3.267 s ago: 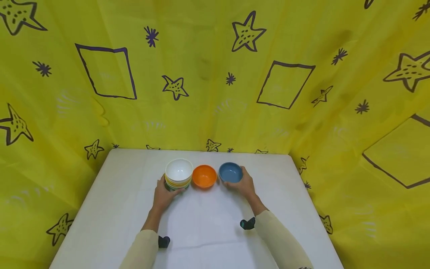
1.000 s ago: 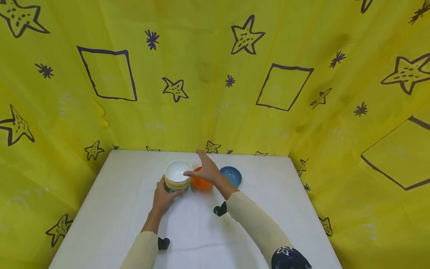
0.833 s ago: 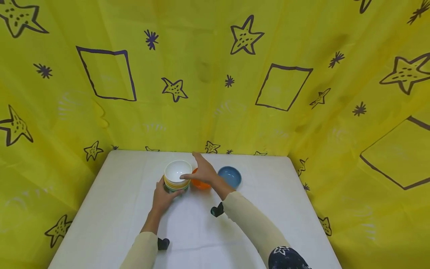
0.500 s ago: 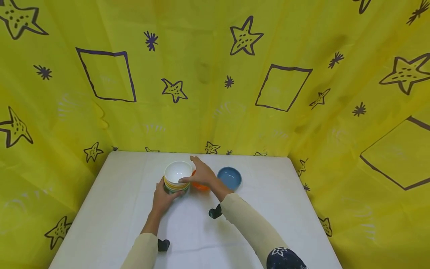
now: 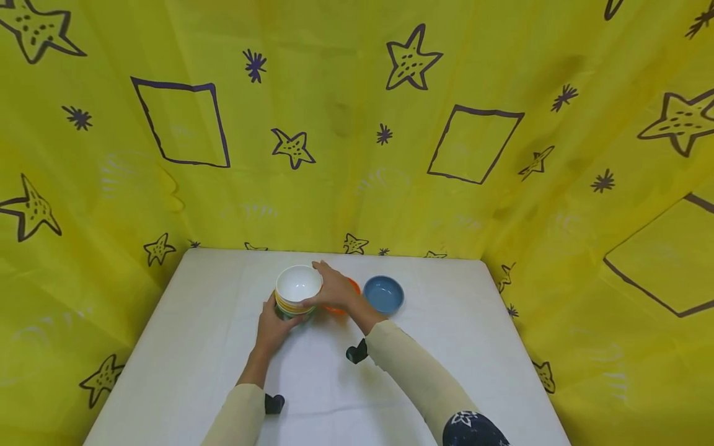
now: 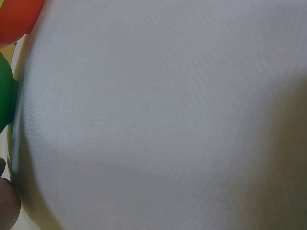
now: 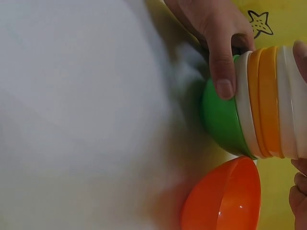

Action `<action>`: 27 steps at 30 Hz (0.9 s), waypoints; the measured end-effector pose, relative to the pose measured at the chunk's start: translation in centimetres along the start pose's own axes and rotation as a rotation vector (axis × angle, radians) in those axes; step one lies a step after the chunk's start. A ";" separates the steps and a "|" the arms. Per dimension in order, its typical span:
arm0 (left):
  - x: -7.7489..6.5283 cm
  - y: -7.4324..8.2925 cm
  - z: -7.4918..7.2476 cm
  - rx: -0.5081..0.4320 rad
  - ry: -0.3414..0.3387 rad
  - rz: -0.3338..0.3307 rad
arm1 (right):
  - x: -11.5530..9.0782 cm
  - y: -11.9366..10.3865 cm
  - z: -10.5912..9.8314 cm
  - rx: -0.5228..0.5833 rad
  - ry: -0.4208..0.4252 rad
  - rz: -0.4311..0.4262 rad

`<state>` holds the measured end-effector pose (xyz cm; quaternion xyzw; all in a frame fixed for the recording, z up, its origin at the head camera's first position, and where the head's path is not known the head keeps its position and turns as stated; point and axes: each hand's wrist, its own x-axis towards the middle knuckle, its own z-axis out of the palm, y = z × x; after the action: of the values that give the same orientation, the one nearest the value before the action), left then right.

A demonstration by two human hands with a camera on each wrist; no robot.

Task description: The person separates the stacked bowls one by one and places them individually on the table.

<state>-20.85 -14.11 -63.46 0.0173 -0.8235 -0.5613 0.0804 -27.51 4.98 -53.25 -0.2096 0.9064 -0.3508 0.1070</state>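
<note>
At the table's (image 5: 201,359) eleven o'clock, the left hand (image 5: 271,325) grips a bowl stack's (image 7: 261,105) green base, seemingly steadying it; the right hand (image 5: 336,288) grasps the top white bowl (image 5: 298,284). Toward three o'clock: orange bowl (image 7: 216,201), blue bowl (image 5: 383,294).

Room at the sides, crowding at the stack

A hand could pass over the bare table (image 5: 173,365) left of the left arm (image 5: 255,370), or right of the blue bowl (image 5: 383,295). The stack of bowls (image 5: 298,284) is hemmed in: the left hand (image 5: 271,326) wraps its near left side, the right hand (image 5: 333,288) its right side, and the orange bowl (image 7: 218,199) stands just beside it (touching or not, I cannot tell). The right arm (image 5: 415,365) bars the way over the orange bowl. Behind, a strip of table runs to the yellow curtain (image 5: 346,201). Between the two arms lies room, though dark pieces (image 5: 357,352) jut inward.
</note>
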 end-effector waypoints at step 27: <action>-0.1 0.0 0.1 0.016 0.005 -0.032 | 0.3 0.2 0.1 0.112 0.086 -0.120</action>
<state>-20.78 -13.98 -63.55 0.0325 -0.8275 -0.5557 0.0735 -27.74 4.91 -53.49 -0.2421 0.8748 -0.4155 0.0581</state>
